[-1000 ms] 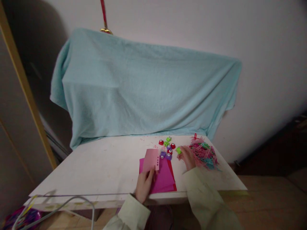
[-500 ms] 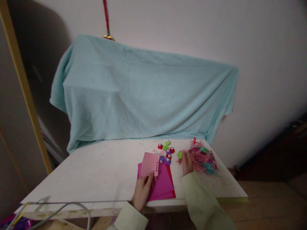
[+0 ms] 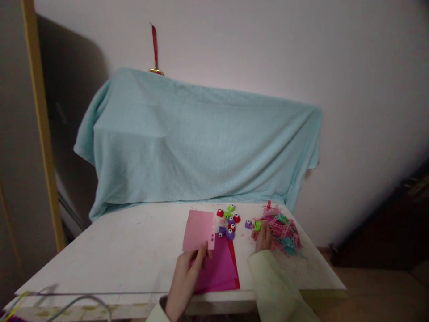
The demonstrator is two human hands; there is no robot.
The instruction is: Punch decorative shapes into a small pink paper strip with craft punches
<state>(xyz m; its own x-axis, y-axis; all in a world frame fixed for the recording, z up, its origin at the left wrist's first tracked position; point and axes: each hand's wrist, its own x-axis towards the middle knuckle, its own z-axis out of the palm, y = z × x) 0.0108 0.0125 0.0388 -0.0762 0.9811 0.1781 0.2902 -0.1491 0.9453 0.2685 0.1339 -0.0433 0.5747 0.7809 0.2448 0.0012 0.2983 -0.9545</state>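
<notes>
In the head view my left hand [image 3: 187, 270] pinches the lower edge of a pale pink sheet of paper [image 3: 198, 230], which has a row of punched holes along its right edge. Beneath it lie magenta sheets [image 3: 219, 264] with a red sheet [image 3: 236, 268] showing at their side. My right hand [image 3: 264, 238] has its fingers closed on a small green craft punch [image 3: 257, 225], beside the pile of punched paper strips [image 3: 283, 230]. A purple punch [image 3: 248, 224] sits just left of the green one. Several red, green and purple punches [image 3: 231, 220] cluster right of the pink sheet.
A light blue cloth [image 3: 201, 143] hangs behind the white table [image 3: 127, 250]. Small paper bits lie around the punches. A grey cable [image 3: 83, 298] loops over the table's front left edge. A red tassel ornament [image 3: 154, 44] hangs on the wall.
My left hand has brought the pink sheet leftward. A purple punch now shows beside the green one at my right hand. The whole view has shifted a little.
</notes>
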